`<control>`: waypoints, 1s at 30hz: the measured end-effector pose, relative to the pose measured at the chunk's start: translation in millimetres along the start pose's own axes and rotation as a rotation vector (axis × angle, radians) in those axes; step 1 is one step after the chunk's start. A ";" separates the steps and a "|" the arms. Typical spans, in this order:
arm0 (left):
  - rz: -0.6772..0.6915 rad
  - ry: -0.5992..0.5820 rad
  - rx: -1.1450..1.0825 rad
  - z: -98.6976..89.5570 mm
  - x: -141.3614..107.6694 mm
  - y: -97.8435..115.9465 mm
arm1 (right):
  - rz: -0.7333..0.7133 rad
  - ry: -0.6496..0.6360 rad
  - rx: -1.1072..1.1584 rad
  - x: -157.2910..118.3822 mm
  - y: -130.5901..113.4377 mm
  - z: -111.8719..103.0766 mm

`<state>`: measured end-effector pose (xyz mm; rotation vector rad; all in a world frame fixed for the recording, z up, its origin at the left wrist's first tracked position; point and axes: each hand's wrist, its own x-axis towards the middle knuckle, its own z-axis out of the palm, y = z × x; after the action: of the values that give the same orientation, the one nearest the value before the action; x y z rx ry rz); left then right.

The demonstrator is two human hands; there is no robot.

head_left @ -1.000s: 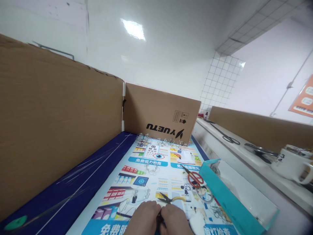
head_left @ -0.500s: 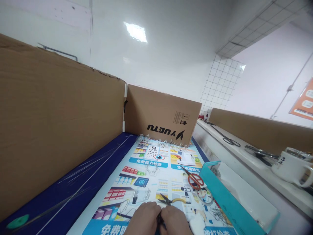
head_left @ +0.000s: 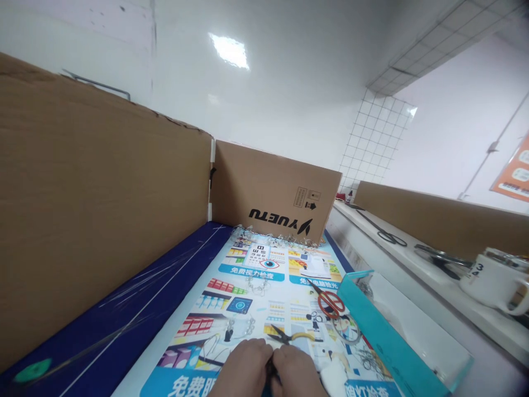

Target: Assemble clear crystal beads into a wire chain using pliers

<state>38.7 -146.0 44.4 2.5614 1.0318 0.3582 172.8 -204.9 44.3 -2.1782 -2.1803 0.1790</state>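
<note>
Left hand [head_left: 243,368] and right hand [head_left: 294,375] stay put, pinched together

Both remain closed on a small dark item [head_left: 271,370], too hidden to identify, over a printed poster [head_left: 248,298], just beside yellow-handled pliers [head_left: 289,337]; red-handled scissors [head_left: 328,303] lie farther off.

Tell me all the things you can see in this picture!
poster mat: 1, blue and white, lying flat in the middle
clear tangled pieces: many, see-through, along the mat's far edge
red-handled scissors: 1, red and silver, on the mat
yellow-handled pliers: 1, yellow and black, on the mat
teal tray: 1, teal and white, right of the mat
mug: 1, white with "34", on the white shelf
cardboard box: 1, brown, behind the mat, printed YUETU
left hand: 1, bottom middle, at a small dark item
right hand: 1, beside it, at the same item
</note>
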 end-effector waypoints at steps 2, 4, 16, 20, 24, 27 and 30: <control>-0.004 -0.003 0.005 -1.8 -0.2 1.0 | -0.004 -0.003 -0.005 -0.2 -0.2 -0.3; -0.008 -0.013 0.007 -4.3 -0.5 2.5 | -0.009 0.001 -0.006 -0.2 -0.6 -0.5; -0.032 -0.052 0.011 -20.4 -3.6 10.1 | -0.010 0.019 -0.015 -0.7 -1.5 0.3; -0.036 -0.048 0.020 -18.9 -2.6 9.7 | -0.016 0.001 -0.014 1.2 -0.4 2.0; -0.038 -0.048 0.026 -13.5 -0.9 6.3 | -0.001 -0.058 -0.035 5.4 0.3 4.0; -0.010 -0.042 0.027 -12.2 -0.4 4.9 | 0.006 -0.055 -0.045 6.1 -0.5 4.0; -0.020 -0.039 0.020 -13.0 -0.8 5.6 | 0.012 -0.011 -0.034 3.2 -1.8 2.3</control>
<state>37.0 -147.3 58.4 2.5633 1.0512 0.2936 170.6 -201.8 42.1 -2.2136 -2.1925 0.1569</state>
